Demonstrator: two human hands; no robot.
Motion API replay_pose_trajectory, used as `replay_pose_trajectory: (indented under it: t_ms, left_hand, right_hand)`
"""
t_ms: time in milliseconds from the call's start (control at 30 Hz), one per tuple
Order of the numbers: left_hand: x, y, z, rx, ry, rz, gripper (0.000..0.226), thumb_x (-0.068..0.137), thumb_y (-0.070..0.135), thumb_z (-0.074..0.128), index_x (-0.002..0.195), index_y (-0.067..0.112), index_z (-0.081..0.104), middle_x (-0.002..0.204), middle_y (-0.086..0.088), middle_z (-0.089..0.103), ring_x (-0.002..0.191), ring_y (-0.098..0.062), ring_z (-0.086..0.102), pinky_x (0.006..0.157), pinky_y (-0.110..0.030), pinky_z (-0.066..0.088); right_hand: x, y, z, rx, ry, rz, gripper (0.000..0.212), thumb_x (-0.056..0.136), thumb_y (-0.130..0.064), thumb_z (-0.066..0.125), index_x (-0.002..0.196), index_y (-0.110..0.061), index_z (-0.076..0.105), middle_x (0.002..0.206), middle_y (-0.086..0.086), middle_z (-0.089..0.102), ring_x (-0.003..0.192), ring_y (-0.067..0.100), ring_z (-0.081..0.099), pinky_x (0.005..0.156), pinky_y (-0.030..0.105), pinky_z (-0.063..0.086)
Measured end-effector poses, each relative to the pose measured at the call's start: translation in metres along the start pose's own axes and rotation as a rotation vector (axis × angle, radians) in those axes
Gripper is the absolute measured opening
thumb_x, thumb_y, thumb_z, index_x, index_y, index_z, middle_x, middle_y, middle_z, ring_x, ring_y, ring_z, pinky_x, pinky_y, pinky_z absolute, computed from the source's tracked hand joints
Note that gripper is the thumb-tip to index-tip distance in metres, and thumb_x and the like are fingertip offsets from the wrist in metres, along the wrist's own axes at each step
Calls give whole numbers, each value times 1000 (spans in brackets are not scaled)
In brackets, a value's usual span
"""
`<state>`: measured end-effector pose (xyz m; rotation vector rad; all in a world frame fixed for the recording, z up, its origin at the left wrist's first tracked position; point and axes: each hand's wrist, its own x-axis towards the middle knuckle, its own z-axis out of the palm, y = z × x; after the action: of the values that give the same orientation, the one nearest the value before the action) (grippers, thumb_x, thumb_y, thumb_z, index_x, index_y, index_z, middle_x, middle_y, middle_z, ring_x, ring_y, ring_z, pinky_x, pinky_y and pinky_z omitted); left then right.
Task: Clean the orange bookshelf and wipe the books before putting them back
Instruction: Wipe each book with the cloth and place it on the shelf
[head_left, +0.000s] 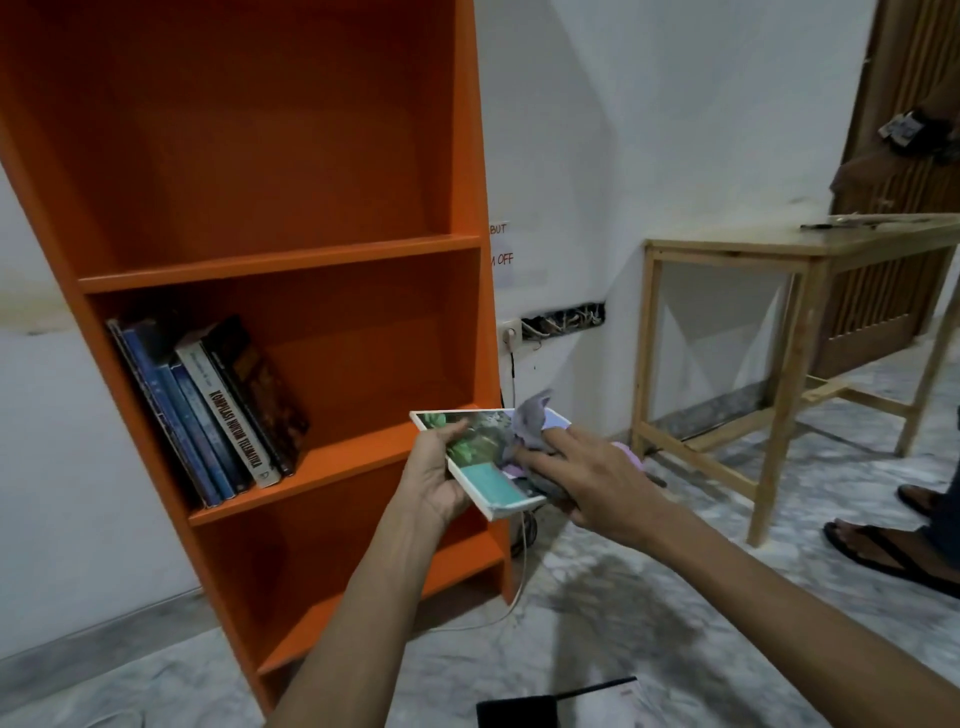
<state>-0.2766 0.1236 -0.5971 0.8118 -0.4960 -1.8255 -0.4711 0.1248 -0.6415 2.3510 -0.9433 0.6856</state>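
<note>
The book (480, 453) I am working on sits in mid-air in front of the orange bookshelf (291, 254), level with its second shelf from the bottom, cover up and tilted a little toward me. My left hand (435, 480) grips it from underneath at its left edge, thumb curled over onto the picture cover. My right hand (589, 486) lies on top with fingers spread and fairly straight, pressing a bunched grey-lilac cloth (531, 422) down on the far right part of the cover. I judge this to be the wiping step for this one book, partway through. A row of books (218, 410) already leans against the left wall of that shelf, and the shelf above it shows bare. Next I would need to draw the cloth across the remaining cover and the edges, turn the book over for the back, then stand it upright beside the leaning row without tipping them. Near my feet another dark book (550, 706) lies on the marbled floor (623, 613), probably waiting its turn. A white cable (521, 574) trails past the shelf's foot. Well off to the right stands a light wooden desk (779, 244), and someone's sandalled feet (883, 545) show at the edge.
</note>
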Motion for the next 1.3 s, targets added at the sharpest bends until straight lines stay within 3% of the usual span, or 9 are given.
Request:
replay_pose_trajectory:
  t_ms: [100, 200, 367, 500, 800, 1000, 1100, 1200, 1300]
  left_hand:
    - [-2, -5, -5, -13, 107, 55, 30, 101, 21, 43, 95, -4, 58, 71, -25, 71, 71, -36, 67, 63, -53, 46]
    - [0, -11, -10, -76, 78, 79, 31, 103, 25, 40, 99, 0, 58, 72, -22, 71, 61, -33, 71, 63, -51, 48]
    - [-3, -25, -6, -52, -58, 124, 29, 91, 19, 46, 82, 4, 69, 65, -14, 71, 54, -24, 70, 48, -33, 58]
    - [0, -24, -12, -58, -137, 138, 27, 86, 25, 61, 93, 2, 73, 87, -18, 73, 74, -29, 72, 66, -43, 61]
    - [-4, -16, -16, -57, -93, 112, 35, 100, 28, 48, 95, -1, 66, 91, -24, 72, 75, -36, 72, 64, -57, 57]
    - [-3, -20, 5, -45, -154, 108, 25, 89, 28, 63, 95, 5, 71, 88, -17, 73, 75, -27, 72, 65, -41, 61]
    - [10, -10, -3, -47, -189, 82, 91, 42, 42, 93, 122, 9, 66, 89, -6, 75, 83, -17, 72, 74, -33, 60]
    - [-2, -11, -10, -58, -176, 121, 45, 91, 34, 59, 121, 0, 59, 100, -20, 73, 86, -31, 72, 70, -49, 60]
    - [-9, -12, -19, -92, -176, 125, 45, 100, 31, 44, 96, -4, 72, 97, -26, 72, 79, -36, 72, 62, -56, 58]
  right_hand:
    - [3, 3, -5, 342, -81, 103, 65, 74, -59, 73, 127, -24, 62, 108, 3, 59, 93, 17, 56, 70, 36, 53]
    - [13, -12, -19, 638, 147, 291, 64, 80, -64, 61, 130, -25, 60, 116, 1, 60, 101, 10, 57, 86, 30, 54]
    - [37, -58, -6, 473, 208, 238, 44, 97, -46, 51, 138, -30, 52, 133, 2, 53, 116, 21, 53, 94, 36, 46]
    - [29, -38, 9, 389, 209, 297, 45, 94, -39, 53, 137, -29, 55, 143, -2, 52, 127, 16, 50, 105, 39, 43]
    - [22, 61, 8, 249, 145, 767, 33, 92, -16, 59, 125, -12, 62, 116, 18, 62, 98, 38, 62, 81, 38, 49]
    - [80, -25, -18, 540, 313, 297, 42, 92, -19, 51, 133, -22, 57, 129, 9, 54, 104, 24, 57, 90, 31, 48]
    - [95, -37, -4, 483, 178, 164, 40, 89, -25, 52, 127, -15, 63, 137, 6, 55, 119, 25, 54, 101, 37, 43]
    - [98, -21, 3, 429, 220, 203, 36, 89, -24, 55, 121, -11, 67, 132, 7, 62, 115, 24, 58, 98, 37, 46]
    - [94, 3, 1, 397, 215, 343, 31, 92, -20, 58, 121, -15, 66, 127, 7, 63, 107, 24, 60, 92, 37, 49]
